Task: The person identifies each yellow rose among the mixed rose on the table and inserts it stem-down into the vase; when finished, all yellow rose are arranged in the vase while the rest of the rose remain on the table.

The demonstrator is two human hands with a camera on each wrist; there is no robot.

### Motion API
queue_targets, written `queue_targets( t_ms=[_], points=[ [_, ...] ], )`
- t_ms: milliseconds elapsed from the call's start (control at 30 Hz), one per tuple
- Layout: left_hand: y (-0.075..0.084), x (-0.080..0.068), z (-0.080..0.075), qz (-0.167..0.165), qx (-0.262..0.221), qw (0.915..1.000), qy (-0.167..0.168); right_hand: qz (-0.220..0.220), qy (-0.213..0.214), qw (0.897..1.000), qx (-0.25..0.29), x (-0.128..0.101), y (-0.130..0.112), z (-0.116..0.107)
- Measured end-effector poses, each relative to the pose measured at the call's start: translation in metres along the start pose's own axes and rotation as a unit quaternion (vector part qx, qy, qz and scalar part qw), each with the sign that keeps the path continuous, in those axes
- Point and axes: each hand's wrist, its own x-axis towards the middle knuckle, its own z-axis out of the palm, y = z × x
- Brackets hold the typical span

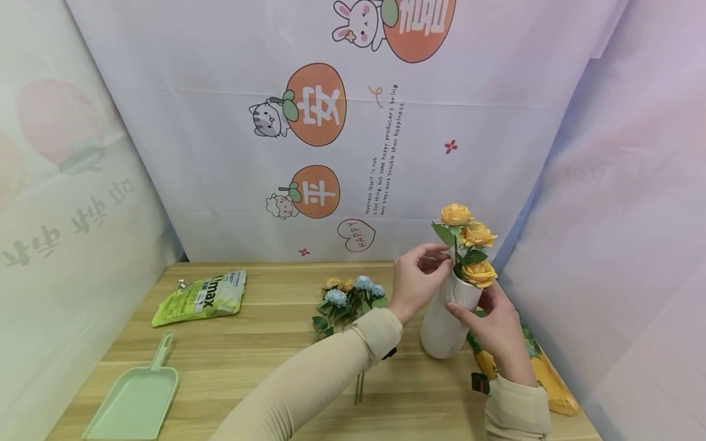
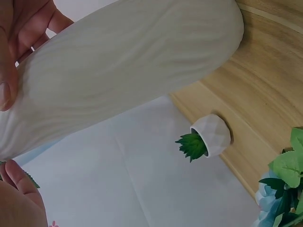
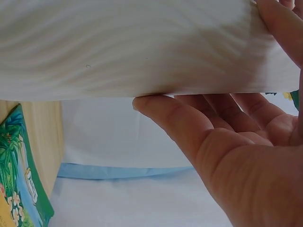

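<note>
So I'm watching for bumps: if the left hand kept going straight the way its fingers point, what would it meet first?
Probably the green stems of the yellow roses just above the white vase mouth; the left hand already has its fingertips beside them, though depth is unclear.

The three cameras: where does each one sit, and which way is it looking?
Head: worn on the head, looks forward and down at the table; both sleeves, left hand and right hand show.
Left wrist: looks along the white vase; fingers show.
Right wrist: looks up beneath the vase; palm and thumb show.
All three share the vase.
</note>
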Motion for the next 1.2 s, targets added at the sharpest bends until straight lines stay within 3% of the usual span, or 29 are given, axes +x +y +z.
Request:
queue_targets(
  t_ms=[533, 733, 900, 1200],
  points=[
    [-0.005, -0.003, -0.011, -0.004, 0.008, 0.9999, -0.013, 0.007, 0.002, 1.0, 0.002, 0.0, -0.001, 0.0],
    [-0.008, -0.007, -0.024, -0.013, 0.003, 0.9998, -0.011, 0.013, -0.004, 1.0, 0.01, -0.001, -0.001, 0.0],
    [-0.012, -0.012, -0.051, -0.028, 0.017, 0.9994, -0.005, 0.011, -0.005, 1.0, 0.005, 0.001, 0.001, 0.001],
    [-0.029, -0.031, -0.128, -0.084, 0.052, 0.9945, 0.032, 0.028, -0.015, 0.999, -0.002, 0.002, 0.002, 0.0]
  ],
)
